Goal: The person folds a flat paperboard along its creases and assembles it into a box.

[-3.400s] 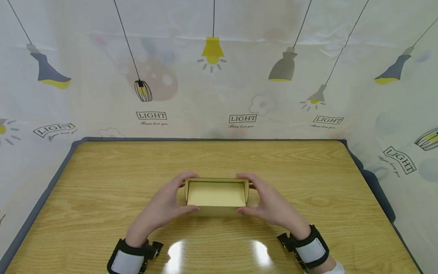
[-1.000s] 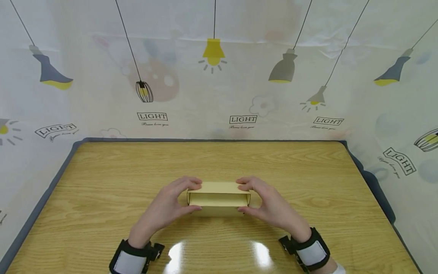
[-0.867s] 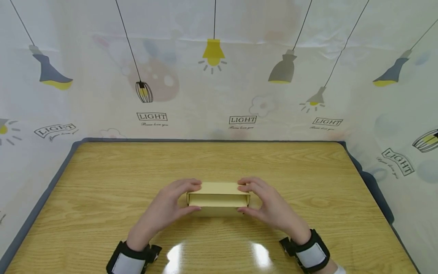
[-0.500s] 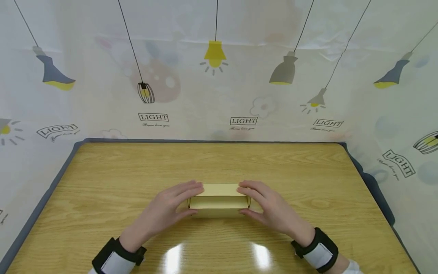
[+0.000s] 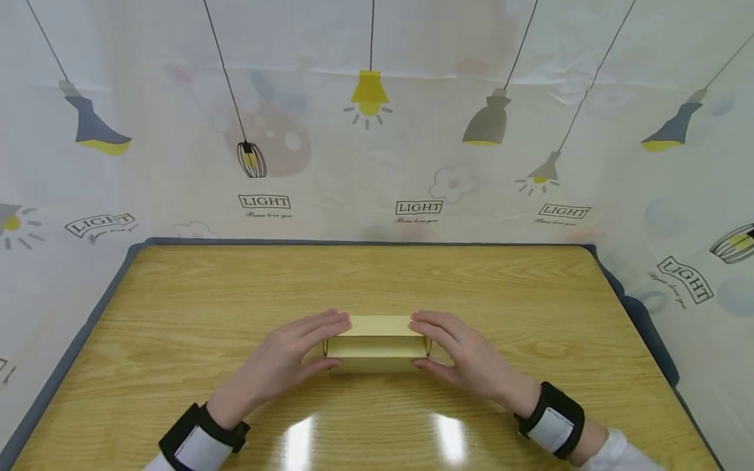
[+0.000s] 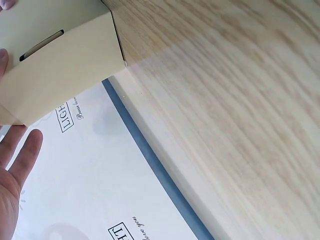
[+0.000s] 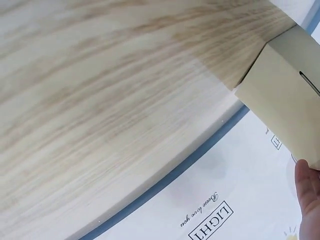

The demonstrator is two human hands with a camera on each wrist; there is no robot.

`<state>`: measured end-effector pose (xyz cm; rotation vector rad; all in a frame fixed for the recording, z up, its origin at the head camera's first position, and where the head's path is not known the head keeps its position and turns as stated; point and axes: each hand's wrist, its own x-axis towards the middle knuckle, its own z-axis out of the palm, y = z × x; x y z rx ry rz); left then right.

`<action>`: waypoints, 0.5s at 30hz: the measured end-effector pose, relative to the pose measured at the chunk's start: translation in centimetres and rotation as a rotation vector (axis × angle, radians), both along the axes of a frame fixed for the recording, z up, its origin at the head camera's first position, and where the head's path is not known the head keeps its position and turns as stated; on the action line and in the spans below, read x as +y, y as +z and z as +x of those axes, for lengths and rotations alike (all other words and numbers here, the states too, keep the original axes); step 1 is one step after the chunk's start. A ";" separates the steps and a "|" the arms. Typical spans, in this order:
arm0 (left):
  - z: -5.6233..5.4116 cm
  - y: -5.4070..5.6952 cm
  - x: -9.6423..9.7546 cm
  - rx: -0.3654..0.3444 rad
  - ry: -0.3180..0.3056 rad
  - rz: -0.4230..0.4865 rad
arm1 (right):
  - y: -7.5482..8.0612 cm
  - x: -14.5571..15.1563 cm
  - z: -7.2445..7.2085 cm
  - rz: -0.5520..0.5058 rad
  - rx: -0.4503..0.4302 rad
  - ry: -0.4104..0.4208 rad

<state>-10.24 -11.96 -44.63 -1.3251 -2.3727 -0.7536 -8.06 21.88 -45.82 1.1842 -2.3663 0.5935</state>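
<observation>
A small pale-yellow cardboard box [image 5: 377, 366] sits on the wooden table, in front of the person. Its top panel [image 5: 379, 325] leans forward, with a gap left above the front wall. On the left end, the left hand [image 5: 288, 350] holds the box, fingers across the top panel and thumb on the front wall. Mirroring it, the right hand [image 5: 465, 353] grips the right end the same way. In the left wrist view the box [image 6: 70, 65] shows a narrow slot in its end wall; a similar slot appears on the box [image 7: 280, 95] in the right wrist view.
The wooden table [image 5: 235, 281] has a dark blue-grey edge along its back and sides. Behind it hangs a pale cloth [image 5: 330, 163] printed with lamps. Each wrist wears a black strap, such as the left strap [image 5: 200, 438].
Since the oldest frame the top panel has come forward, narrowing the opening. The fingers have moved onto the panel and lie flatter over it. Both forearms have turned slightly outward.
</observation>
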 end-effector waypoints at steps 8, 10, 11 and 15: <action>-0.1 -0.4 -0.1 0.005 -0.003 0.008 | -0.6 0.1 -0.2 -0.032 0.048 0.028; -0.2 -0.5 -0.1 0.007 -0.009 0.013 | -0.8 0.1 -0.3 -0.050 0.072 0.041; -0.2 -0.5 -0.1 0.008 -0.012 0.015 | -0.9 0.0 -0.4 -0.059 0.082 0.047; -0.2 -0.7 0.0 0.007 -0.020 0.023 | -1.1 0.0 -0.4 -0.089 0.118 0.060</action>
